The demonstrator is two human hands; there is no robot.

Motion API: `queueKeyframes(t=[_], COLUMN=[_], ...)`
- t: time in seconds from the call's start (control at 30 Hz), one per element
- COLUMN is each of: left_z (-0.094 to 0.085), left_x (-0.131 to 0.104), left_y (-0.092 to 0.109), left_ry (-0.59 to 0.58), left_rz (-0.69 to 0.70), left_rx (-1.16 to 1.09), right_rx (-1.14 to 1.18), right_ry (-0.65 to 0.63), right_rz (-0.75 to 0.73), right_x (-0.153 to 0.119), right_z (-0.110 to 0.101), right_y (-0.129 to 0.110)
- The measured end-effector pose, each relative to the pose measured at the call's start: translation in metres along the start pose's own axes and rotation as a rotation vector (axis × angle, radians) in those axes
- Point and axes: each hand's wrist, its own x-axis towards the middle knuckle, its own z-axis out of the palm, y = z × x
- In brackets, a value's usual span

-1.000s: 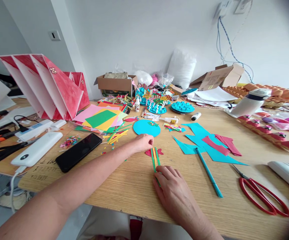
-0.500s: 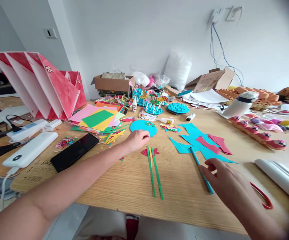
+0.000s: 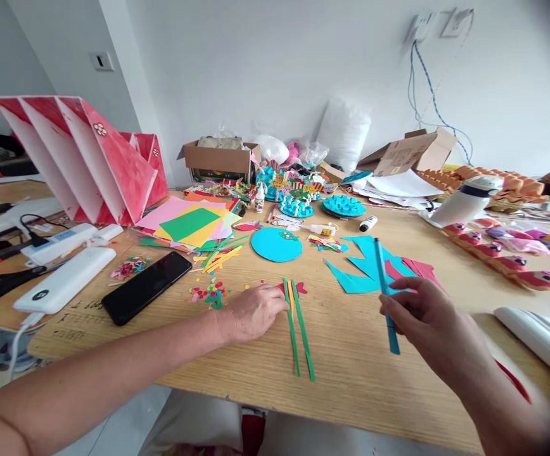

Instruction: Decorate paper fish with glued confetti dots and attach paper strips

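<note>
My right hand (image 3: 427, 316) holds a slim blue pen (image 3: 380, 269) upright between thumb and fingers, above the table. My left hand (image 3: 260, 311) rests low over the table with its fingers drawn together. Its fingertips are at a red paper fish (image 3: 300, 289) and the green paper strips (image 3: 305, 335); whether they grip anything is hidden. A yellow strip (image 3: 291, 297) lies between the green ones, over the fish. Beyond my left hand lies a blue paper disc (image 3: 275, 246) with a small green and red decoration. Blue paper offcuts (image 3: 351, 277) and red offcuts (image 3: 420, 269) lie behind the pen.
Coloured paper dots (image 3: 213, 294) are scattered left of my left hand, near a black phone (image 3: 146, 288) and a white power bank (image 3: 63, 278). Paper sheets (image 3: 192, 225) and glue bottles (image 3: 260, 197) stand farther back. A white flask (image 3: 467, 199) is at right.
My left hand has moved from the blue disc toward me, to the fish and strips. My right hand has lifted the blue pen from the table and turned it more upright.
</note>
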Motion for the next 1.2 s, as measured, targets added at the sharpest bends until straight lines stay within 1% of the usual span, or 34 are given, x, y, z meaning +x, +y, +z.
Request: queueKeyframes(t=[0.03,0.1,0.17,0.2,0.23,0.3,0.33,0.4,0.47,0.5,0.57,0.63,0.7,0.83,0.93,0.97,1.0,1.07,1.13,1.2], left_z=[0.001,0.002,-0.001,-0.005,-0.009,-0.019,-0.024,-0.03,-0.031,-0.03,-0.026,-0.023,-0.022,-0.025,-0.028,-0.027,-0.024,-0.015,-0.003,0.006], left_x=[0.0,0.002,0.004,0.005,0.006,0.008,0.009,0.011,0.013,0.014,0.018,0.021,0.025,0.027,0.02,0.017,0.013,0.004,-0.004,-0.01], left_y=[0.001,0.005,0.013,0.016,0.02,0.025,0.026,0.026,0.023,0.021,0.019,0.018,0.019,0.019,0.013,0.01,0.007,0.003,0.001,0.003], left_ry=[0.04,0.133,0.224,0.271,0.327,0.432,0.457,0.431,0.374,0.355,0.36,0.382,0.39,0.404,0.429,0.412,0.369,0.243,0.114,0.056], left_rz=[-0.034,-0.163,-0.302,-0.337,-0.339,-0.259,-0.194,-0.044,0.067,0.095,0.098,0.063,0.029,-0.013,-0.104,-0.137,-0.15,-0.099,0.01,0.034], left_rx=[-0.057,-0.217,-0.391,-0.443,-0.45,-0.317,-0.22,-0.083,-0.053,-0.058,-0.061,-0.052,-0.062,-0.155,-0.209,-0.195,-0.16,-0.054,0.042,0.107], right_rx=[0.169,0.473,0.703,0.791,0.858,0.957,0.991,1.039,1.065,1.072,1.078,1.04,0.949,0.708,0.529,0.452,0.364,0.179,0.019,-0.102], right_ry=[-0.022,-0.116,-0.237,-0.309,-0.384,-0.505,-0.537,-0.573,-0.593,-0.598,-0.603,-0.581,-0.527,-0.354,-0.217,-0.179,-0.15,-0.139,-0.176,-0.222], right_rz=[-0.026,-0.018,0.051,0.093,0.134,0.186,0.199,0.217,0.24,0.252,0.255,0.232,0.174,-0.028,-0.145,-0.179,-0.211,-0.269,-0.339,-0.411], right_x=[-0.004,-0.01,-0.014,-0.015,-0.016,-0.016,-0.016,-0.016,-0.015,-0.015,-0.013,-0.012,-0.01,-0.008,-0.001,0.002,0.005,0.012,0.016,0.019], right_z=[0.002,0.008,0.013,0.015,0.018,0.022,0.024,0.027,0.03,0.031,0.034,0.038,0.043,0.054,0.054,0.053,0.052,0.053,0.058,0.065], right_y=[-0.008,-0.022,-0.033,-0.038,-0.042,-0.048,-0.05,-0.054,-0.056,-0.056,-0.055,-0.054,-0.054,-0.055,-0.05,-0.048,-0.045,-0.041,-0.039,-0.04])
